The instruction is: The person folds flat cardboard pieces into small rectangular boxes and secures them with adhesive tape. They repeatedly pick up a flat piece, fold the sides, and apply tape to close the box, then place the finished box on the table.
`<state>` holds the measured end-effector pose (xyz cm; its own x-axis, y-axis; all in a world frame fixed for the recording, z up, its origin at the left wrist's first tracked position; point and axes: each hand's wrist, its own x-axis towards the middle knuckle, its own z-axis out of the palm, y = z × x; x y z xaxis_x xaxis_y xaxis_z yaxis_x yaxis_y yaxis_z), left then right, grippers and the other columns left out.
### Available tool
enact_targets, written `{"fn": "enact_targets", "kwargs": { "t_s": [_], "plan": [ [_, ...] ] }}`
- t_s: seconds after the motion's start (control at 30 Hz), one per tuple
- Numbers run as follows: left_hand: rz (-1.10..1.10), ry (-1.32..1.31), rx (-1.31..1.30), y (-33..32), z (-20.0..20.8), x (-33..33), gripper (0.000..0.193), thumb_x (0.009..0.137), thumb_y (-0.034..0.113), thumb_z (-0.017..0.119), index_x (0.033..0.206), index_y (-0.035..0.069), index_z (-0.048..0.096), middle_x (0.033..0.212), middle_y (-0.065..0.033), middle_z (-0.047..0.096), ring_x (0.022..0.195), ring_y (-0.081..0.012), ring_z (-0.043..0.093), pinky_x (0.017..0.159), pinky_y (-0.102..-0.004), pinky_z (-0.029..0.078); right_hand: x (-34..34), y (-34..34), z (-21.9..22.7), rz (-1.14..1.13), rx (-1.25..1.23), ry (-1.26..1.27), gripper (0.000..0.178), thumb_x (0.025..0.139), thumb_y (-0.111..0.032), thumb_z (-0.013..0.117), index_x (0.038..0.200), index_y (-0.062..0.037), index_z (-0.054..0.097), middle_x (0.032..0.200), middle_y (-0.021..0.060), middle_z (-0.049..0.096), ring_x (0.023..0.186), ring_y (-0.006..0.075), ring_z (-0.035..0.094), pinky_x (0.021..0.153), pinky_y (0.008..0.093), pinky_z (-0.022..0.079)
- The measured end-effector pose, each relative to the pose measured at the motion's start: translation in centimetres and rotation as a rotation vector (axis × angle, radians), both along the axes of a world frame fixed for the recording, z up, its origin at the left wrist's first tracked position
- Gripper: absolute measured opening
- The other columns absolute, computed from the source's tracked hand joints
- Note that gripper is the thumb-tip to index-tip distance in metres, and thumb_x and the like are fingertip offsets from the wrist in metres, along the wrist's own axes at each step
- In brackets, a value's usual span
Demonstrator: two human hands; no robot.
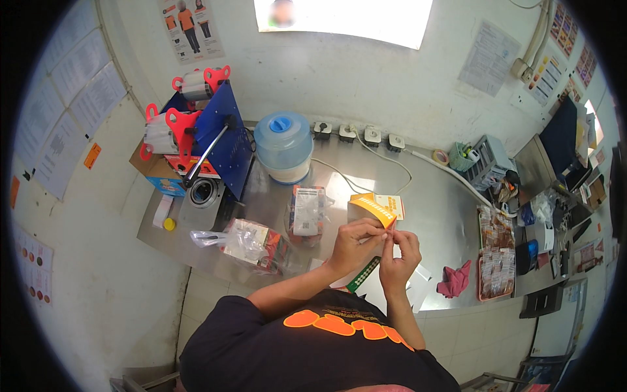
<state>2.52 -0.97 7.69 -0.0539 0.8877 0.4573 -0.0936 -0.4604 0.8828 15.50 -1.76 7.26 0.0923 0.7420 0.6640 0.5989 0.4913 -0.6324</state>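
Over the metal table, my left hand and my right hand meet at the near corner of a yellow folded carton. Fingers of both hands pinch together on its edge, where an orange-red side shows. What exactly lies between the fingertips is too small to make out. Just behind the carton is a white and yellow printed card piece. Beneath my forearms lie a green printed carton piece and white flat sheets, partly hidden by my arms and body.
Left of my hands are two plastic-wrapped boxes. A blue sealing machine and a blue-lidded water jug stand farther back. At right lie a pink cloth and a red tray of packets. Cables and sockets line the wall.
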Motion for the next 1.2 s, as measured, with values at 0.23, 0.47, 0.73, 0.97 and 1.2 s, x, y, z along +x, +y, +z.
{"fn": "enact_targets", "kwargs": {
  "t_s": [0.23,0.47,0.73,0.97,1.2],
  "plan": [
    [-0.096,-0.077,-0.065,0.6,0.7,0.8,0.009,0.092,0.000,0.068,0.099,-0.007,0.070,0.106,-0.0117,0.067,0.092,-0.0158,0.068,0.080,-0.0261,0.058,0.0,-0.1,0.8,0.024,-0.090,0.216,0.019,0.087,0.000,0.069,0.105,0.0034,0.071,0.093,0.0118,0.066,0.081,0.0202,0.063,0.075,0.0298,0.048],
    [-0.020,-0.126,-0.014,0.6,1.7,1.6,0.012,0.096,0.001,0.065,0.105,-0.007,0.065,0.104,-0.0105,0.067,0.101,-0.0166,0.068,0.086,-0.0266,0.056,-1.1,-0.1,0.5,0.189,-0.062,0.180,0.041,0.085,0.000,0.067,0.126,0.0021,0.063,0.096,0.0120,0.059,0.082,0.0226,0.054,0.074,0.0319,0.044],
    [-0.063,-0.145,-0.174,0.8,0.5,1.2,0.006,0.096,0.002,0.066,0.099,-0.002,0.062,0.096,-0.0062,0.068,0.096,-0.0133,0.069,0.087,-0.0267,0.054,0.0,1.4,1.3,0.091,0.015,0.128,0.009,0.091,-0.003,0.066,0.100,-0.0010,0.066,0.093,0.0102,0.064,0.084,0.0239,0.061,0.077,0.0331,0.047],
    [-0.034,-0.109,-0.099,0.8,0.3,0.8,0.009,0.095,0.002,0.066,0.102,-0.003,0.063,0.101,-0.0076,0.067,0.097,-0.0137,0.069,0.090,-0.0269,0.054,0.9,1.4,0.2,0.315,-0.357,0.585,0.010,0.093,-0.004,0.065,0.101,0.0013,0.068,0.094,0.0089,0.065,0.089,0.0168,0.060,0.080,0.0291,0.047],
    [0.002,-0.216,-0.148,0.2,0.3,1.8,0.012,0.095,0.002,0.067,0.106,-0.001,0.065,0.097,-0.0046,0.068,0.095,-0.0118,0.067,0.083,-0.0237,0.054,-0.8,0.3,0.0,0.152,-0.067,0.151,0.022,0.087,0.002,0.067,0.110,0.0050,0.067,0.101,0.0143,0.065,0.093,0.0236,0.063,0.081,0.0320,0.050]
  ]
}}
